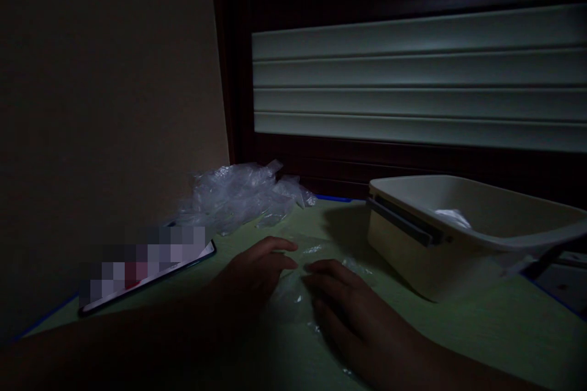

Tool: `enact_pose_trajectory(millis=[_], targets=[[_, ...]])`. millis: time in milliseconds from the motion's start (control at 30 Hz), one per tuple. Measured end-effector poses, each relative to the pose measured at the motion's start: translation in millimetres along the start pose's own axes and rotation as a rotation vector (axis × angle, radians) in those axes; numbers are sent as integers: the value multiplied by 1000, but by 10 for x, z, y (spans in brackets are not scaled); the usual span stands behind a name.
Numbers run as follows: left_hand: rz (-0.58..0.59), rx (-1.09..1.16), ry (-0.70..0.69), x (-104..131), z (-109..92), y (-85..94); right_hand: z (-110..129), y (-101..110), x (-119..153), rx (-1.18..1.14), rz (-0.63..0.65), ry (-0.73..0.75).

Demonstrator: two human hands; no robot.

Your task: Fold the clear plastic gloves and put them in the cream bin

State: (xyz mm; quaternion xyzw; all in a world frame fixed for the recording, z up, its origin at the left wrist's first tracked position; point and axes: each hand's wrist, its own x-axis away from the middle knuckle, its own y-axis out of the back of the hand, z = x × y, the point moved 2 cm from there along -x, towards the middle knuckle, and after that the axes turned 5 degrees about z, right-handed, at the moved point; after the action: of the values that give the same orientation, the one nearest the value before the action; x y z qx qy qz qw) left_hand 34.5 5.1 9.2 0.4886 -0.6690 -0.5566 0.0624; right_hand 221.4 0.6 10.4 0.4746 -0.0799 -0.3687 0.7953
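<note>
Far left in my remote view, a plain wall [105, 104] rises in dim light. At its foot, a tablet [149, 281] with a dark rim lies slanted on the worktop [481, 333], which has a pale green surface and a blue edge; its screen is blurred, so I cannot read it. Next, farther back, sits a loose, crumpled heap of clear plastic bags [243, 192].

Near the middle I have the left hand [263, 269], its thumb and forefinger reaching rightward with a gap between them. Just beside its fingertips, a piece of clear plastic film [293, 298] lies on the worktop, between and partly under both hands; its outline is hard to follow. I judge it nearly weightless, limp and slippery, quick to crease or cling. I would pinch it by a loose edge or corner, where a fingertip can lift one layer.

The right hand [353, 305] lies over the film's right side, fingers stretched leftward; its thumb is hidden, so I cannot tell whether it grips anything. The two hands are close but apart.

Behind, a pale slatted panel [413, 79] spans centre to right. At right stands a cream plastic bin [408, 263] with a dark handle [403, 222], a shiny scrap of plastic [452, 218] inside.
</note>
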Motion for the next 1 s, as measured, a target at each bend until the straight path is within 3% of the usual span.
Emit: enact_pose_trajectory(millis=[133, 267, 500, 800, 900, 1000], targets=[[9, 68, -26, -23, 65, -12, -5, -3, 18, 37, 16, -16], [123, 114, 51, -48, 130, -30, -15, -10, 24, 64, 22, -20], [128, 164, 170, -37, 141, -33, -20, -22, 32, 113, 25, -60], [103, 166, 89, -41, 154, -60, -38, -21, 23, 163, -13, -73], [140, 157, 78, -23, 143, -51, -47, -26, 30, 185, -26, -80], [227, 121, 158, 1, 74, -32, -60, -29, 30, 203, -42, -86]])
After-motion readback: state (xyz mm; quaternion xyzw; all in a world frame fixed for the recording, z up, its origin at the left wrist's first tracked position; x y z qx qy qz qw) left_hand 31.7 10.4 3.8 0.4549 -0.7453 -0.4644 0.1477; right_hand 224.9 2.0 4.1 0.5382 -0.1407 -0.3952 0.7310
